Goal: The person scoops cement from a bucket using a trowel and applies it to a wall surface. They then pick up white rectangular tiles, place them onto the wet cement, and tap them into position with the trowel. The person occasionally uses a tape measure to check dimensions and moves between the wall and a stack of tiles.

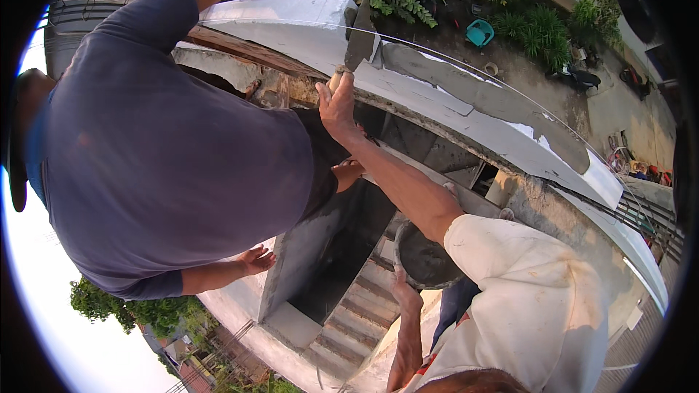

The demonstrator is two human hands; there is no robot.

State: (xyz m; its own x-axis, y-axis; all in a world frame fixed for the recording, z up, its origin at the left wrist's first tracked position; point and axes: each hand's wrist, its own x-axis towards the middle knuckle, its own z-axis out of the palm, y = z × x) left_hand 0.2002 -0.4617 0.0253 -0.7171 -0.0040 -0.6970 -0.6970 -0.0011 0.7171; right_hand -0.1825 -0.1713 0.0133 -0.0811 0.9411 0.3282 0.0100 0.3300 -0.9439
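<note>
We see a grey trowel (360, 42), blade mortar-smeared, handle pale; it's gripped in our right hand (338, 108), blade pointing up beyond the fingers, at the white curved ledge (291, 20). Our left hand (402, 288) holds a round dark bucket (398, 253) by its side; grey mortar (429, 258) inside. Co-worker in dark shirt (175, 145) on our left.

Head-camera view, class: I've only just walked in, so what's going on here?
The person's right hand holds a trowel out at a white, curved ledge, the blade near one end of a rough grey coat. The left hand grips the side of a bucket with grey mix in it. A co-worker in a dark shirt is close by on the left. The ledge is only partly coated; other stretches show bare white.
</note>
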